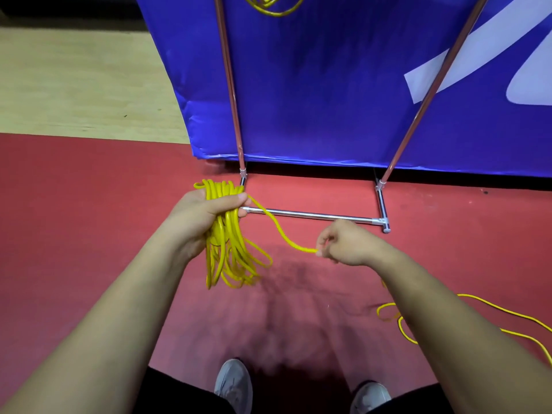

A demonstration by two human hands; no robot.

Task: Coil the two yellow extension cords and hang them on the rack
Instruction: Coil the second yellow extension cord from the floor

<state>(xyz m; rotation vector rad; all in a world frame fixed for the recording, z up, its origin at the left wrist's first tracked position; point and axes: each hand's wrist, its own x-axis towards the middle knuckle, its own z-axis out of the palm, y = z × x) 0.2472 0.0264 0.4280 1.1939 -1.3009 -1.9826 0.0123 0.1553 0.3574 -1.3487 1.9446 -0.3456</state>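
Note:
My left hand [206,215] grips a bundle of yellow cord loops [228,252] that hang down below my fist. One strand runs from the bundle to my right hand [343,243], which pinches it between thumb and fingers. The loose remainder of this yellow cord [504,312] trails over the red floor at the right, partly hidden behind my right forearm. A second yellow coil [270,6] hangs at the top edge of the view, on the metal rack [316,216] whose base bar lies just beyond my hands.
A blue banner [328,85] stands behind the rack's slanted poles [231,85]. The floor is red [89,204], with pale wooden flooring [74,79] at the far left. My two grey shoes [234,383] show at the bottom.

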